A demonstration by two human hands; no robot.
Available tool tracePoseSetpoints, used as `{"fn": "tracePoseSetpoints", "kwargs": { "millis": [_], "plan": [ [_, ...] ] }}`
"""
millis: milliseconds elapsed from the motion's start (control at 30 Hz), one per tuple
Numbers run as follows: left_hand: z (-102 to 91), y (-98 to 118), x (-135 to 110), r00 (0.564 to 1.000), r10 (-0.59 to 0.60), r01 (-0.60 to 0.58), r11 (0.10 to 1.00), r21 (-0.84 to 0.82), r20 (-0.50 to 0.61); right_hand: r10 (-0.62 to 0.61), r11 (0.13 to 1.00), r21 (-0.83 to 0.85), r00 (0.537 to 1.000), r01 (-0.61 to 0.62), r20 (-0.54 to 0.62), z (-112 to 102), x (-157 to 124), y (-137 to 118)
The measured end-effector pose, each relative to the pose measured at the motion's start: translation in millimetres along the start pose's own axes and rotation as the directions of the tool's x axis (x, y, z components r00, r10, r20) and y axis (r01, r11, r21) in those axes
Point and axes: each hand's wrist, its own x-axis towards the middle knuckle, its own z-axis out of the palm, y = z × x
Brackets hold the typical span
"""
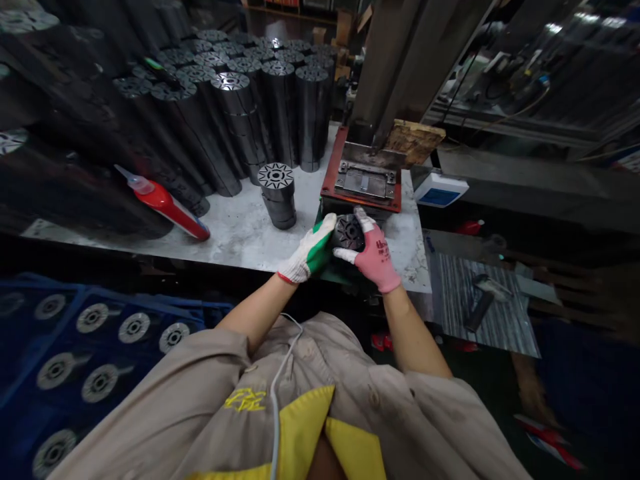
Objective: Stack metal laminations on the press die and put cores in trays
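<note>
A dark round metal core [349, 232] with a slotted star pattern on its end face is between my two hands, at the front edge of the bench. My left hand [311, 252], in a white and green glove, presses against its left side. In a pink glove with white fingertips, my right hand [376, 259] curls around the right side. Just beyond the core stands a red-edged press base [361, 180] with a metal plate bolted on top. To the left, a short stack of similar cores [278, 193] stands upright. The underside of the held core is hidden.
Tall stacks of cores [245, 113] crowd the back left of the bench [235, 233]. A red bottle [170, 207] with a pointed nozzle leans there. Blue crates [110, 333] hold shafted cores at lower left. A small display [441, 191] and a hammer [483, 303] are to the right.
</note>
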Motion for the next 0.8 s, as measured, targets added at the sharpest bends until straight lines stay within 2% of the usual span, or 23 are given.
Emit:
{"fn": "tracePoseSetpoints", "kwargs": {
  "millis": [33,100,167,200,267,333,400,500,567,633,700,800],
  "plan": [
    [-4.8,-3,0,0.999,-0.001,0.002,1.0,0.022,-0.044,0.031,0.999,-0.015,0.996,-0.03,0.082,1,3,3],
    [-15.8,-10,1,0.996,-0.004,-0.004,0.996,-0.091,-0.089,0.109,0.994,-0.045,0.967,-0.101,0.231,5,4,12],
    [-25.4,-17,1,0.992,0.024,-0.039,0.992,-0.122,-0.122,0.134,0.99,0.0,0.941,-0.141,0.31,7,-1,24],
    [-28.6,-19,1,0.991,0.057,-0.071,0.99,-0.122,-0.121,0.126,0.986,0.067,0.942,-0.153,0.31,7,-4,31],
    [-30.2,-20,2,0.984,0.154,-0.162,0.983,-0.084,-0.089,0.13,0.948,0.253,0.962,-0.191,0.24,3,-14,45],
    [-24.9,-18,2,0.959,0.282,-0.282,0.959,0.007,0.002,0.222,0.86,0.447,0.969,-0.247,0.108,-1,-23,59],
    [-14.0,-16,3,0.914,0.374,-0.395,0.909,0.134,0.159,0.346,0.77,0.586,0.937,-0.253,-0.05,0,-29,68],
    [5.2,-17,3,0.862,0.35,-0.475,0.811,0.342,0.367,0.419,0.736,0.648,0.885,-0.198,-0.205,7,-33,73],
    [13.3,-21,4,0.858,0.305,-0.478,0.769,0.426,0.413,0.406,0.755,0.626,0.889,-0.196,-0.21,12,-32,72],
    [14.3,-21,7,0.862,0.288,-0.469,0.765,0.441,0.417,0.391,0.772,0.601,0.9,-0.207,-0.191,15,-32,70],
    [7.6,-14,10,0.862,0.301,-0.469,0.781,0.414,0.408,0.387,0.776,0.595,0.903,-0.211,-0.184,14,-31,69],
    [-10.8,11,14,0.835,0.407,-0.533,0.765,0.361,0.371,0.371,0.771,0.606,0.912,-0.197,-0.175,12,-32,69]
  ]
}}
